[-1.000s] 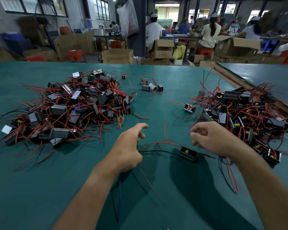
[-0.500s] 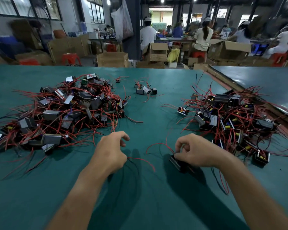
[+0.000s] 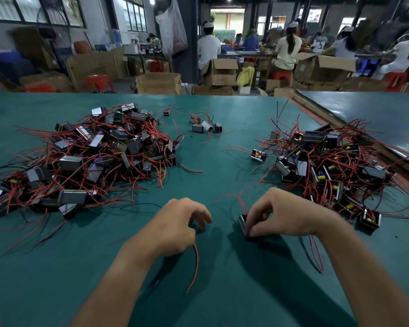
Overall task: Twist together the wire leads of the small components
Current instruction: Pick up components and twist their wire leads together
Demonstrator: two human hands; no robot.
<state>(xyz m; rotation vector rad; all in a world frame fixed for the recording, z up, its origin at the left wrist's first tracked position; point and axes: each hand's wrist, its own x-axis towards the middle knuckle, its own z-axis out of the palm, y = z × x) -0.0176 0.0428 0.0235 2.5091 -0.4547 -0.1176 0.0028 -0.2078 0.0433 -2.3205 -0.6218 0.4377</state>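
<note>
- Down front, our right grip [image 3: 281, 213] pinches a small black component [image 3: 243, 223] standing on the green desk [image 3: 222, 298], fingertips curled on its near edge.
- Just beside it, our left grip [image 3: 177, 225] is curled round the end of a red lead [image 3: 196, 263], which trails toward us.
- To the left sprawls a left pile [image 3: 92, 161] of components and red wires.
- A right pile [image 3: 328, 166] crowds our right wrist.
- Between the piles, further back, lie a small cluster [image 3: 206, 126] and a stray component [image 3: 259, 155].
- Beyond the desk are cardboard boxes [image 3: 220, 74] and seated workers.
</note>
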